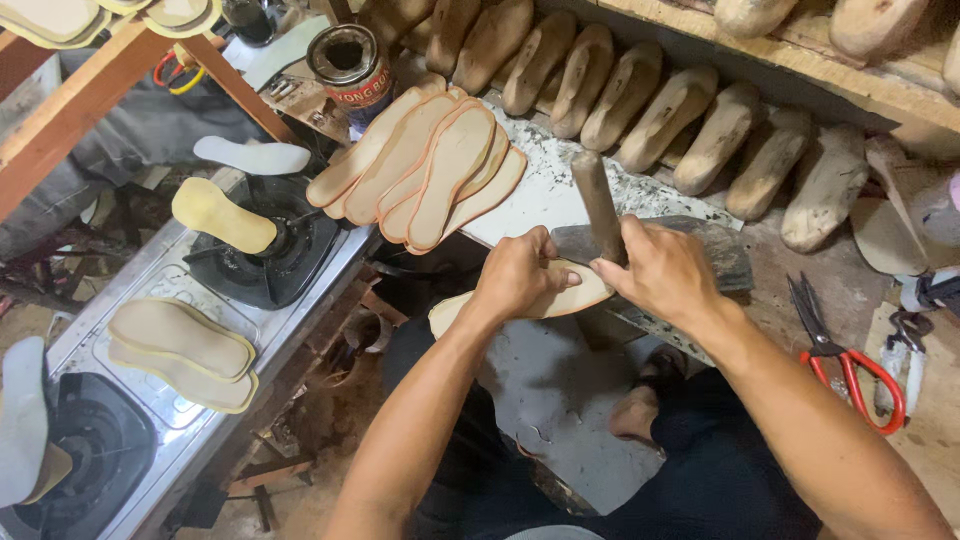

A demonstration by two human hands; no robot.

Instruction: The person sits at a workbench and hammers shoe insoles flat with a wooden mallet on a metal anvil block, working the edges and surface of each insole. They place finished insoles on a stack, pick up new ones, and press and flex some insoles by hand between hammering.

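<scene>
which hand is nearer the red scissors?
Right. The right hand grips the hammer handle, with the red scissors lying just off to its right. The left hand holds the insole, further away.

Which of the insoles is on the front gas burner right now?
The pale yellow insole, lying alone across the black burner. The tan ones are fanned on the bench, and two more sit stacked on the stove's steel top.
</scene>
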